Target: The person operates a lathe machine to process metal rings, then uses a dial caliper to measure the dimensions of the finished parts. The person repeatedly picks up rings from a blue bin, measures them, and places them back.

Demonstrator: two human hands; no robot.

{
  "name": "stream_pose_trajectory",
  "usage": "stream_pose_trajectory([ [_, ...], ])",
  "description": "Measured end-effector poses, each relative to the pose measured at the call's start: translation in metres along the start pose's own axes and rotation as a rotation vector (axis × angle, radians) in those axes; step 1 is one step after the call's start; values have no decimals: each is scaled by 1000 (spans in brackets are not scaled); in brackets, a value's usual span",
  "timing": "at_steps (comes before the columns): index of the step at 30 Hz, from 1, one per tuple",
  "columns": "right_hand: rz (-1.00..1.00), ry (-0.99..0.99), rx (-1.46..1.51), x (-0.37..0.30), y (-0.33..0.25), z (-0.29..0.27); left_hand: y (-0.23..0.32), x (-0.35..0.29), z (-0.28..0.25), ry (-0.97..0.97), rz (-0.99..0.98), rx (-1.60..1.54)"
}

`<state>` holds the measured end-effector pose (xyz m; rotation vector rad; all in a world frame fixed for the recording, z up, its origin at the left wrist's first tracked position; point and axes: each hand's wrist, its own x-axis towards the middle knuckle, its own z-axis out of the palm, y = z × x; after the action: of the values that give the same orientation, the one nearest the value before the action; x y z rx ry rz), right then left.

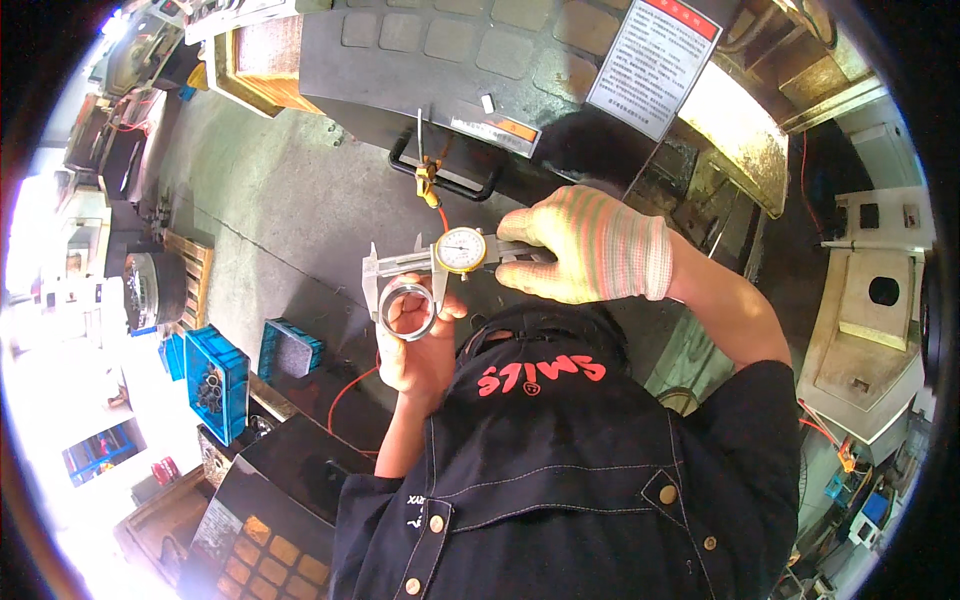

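Note:
My bare left hand (418,362) is closed round a shiny metal ring (406,338), its fingers and thumb at the rim. A dial caliper (461,250) with a round white face and yellow bezel lies across the top of the ring. The ring sits between its longer jaws; whether both jaws touch it I cannot tell. My right hand (590,245), in a striped knit glove, grips the caliper's beam at the right end. Part of that beam is hidden by the gloved fingers.
Ahead stands a dark machine panel (400,80) with a black handle (470,190) and a yellow-fitted air gun (427,185) on a red hose. At lower left, a blue crate (218,375) holds metal rings, beside a smaller blue bin (290,348). A beige machine (860,350) stands right.

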<state>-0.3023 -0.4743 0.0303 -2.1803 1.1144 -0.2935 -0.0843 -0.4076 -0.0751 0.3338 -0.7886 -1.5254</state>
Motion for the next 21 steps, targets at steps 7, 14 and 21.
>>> stream_pose_trajectory([
  [7, -31, 11, -30, 1, 2, -1, 2, 2, 7, 170, -57, -47],
  [14, -24, 3, -63, 4, -1, -2, 0, 0, -1, 125, -64, -128],
  [21, -9, -29, -48, 7, -5, -3, 1, -2, -6, 91, -64, -18],
])
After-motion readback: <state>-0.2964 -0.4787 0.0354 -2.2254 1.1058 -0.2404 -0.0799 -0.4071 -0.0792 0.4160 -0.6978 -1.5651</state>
